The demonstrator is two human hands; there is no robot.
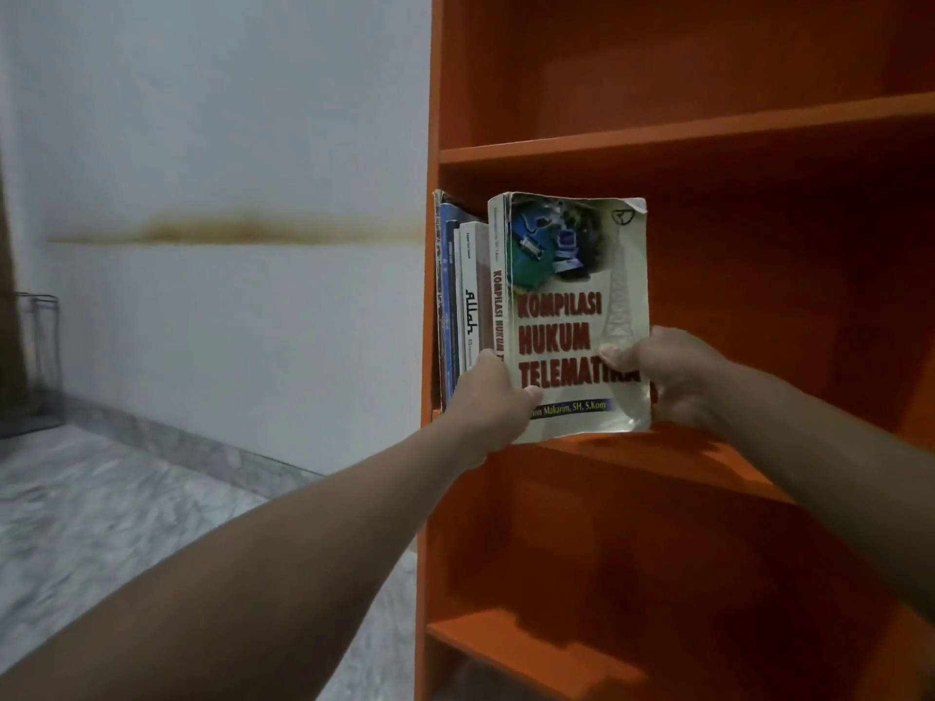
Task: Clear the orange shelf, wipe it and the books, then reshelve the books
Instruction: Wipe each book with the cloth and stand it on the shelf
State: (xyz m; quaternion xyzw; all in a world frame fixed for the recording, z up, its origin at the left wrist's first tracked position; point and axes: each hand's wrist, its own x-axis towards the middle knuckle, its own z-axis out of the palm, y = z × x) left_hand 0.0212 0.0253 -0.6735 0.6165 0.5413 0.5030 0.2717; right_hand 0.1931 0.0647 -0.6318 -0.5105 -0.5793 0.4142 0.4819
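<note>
Filling the right half of the view, the orange shelf [708,129] runs from top to bottom, with several boards and compartments showing. Pale wall [227,118] to its left, crossed by a long brownish stain [243,232] running level toward the shelf's side panel. Grey marbled floor [101,523] below the wall, blurred. Dark wire rack [35,361] at the far left edge, standing on the floor against the wall; its contents too dim to tell. Both bare forearms reach up from the lower corners to the middle compartment. Held there: a worn cream paperback [571,306], upright, front cover facing the camera, red title "Kompilasi Hukum Telematika", top right corner dog-eared. Its bottom edge sits at the front lip of the board; whether it rests on the board or is held just above it, cannot tell. Just left of it, a short row of books [463,296] stands upright, packed against the compartment's left wall, spines outward; the paperback's spine lies close against the nearest of them. Left hand [488,392] grips the paperback's lower left corner, fingers curled round the spine, thumb on the cover. Right hand [678,376] pinches the lower right edge, thumb pressed flat over the end of the title, fingers behind the back cover.
</note>
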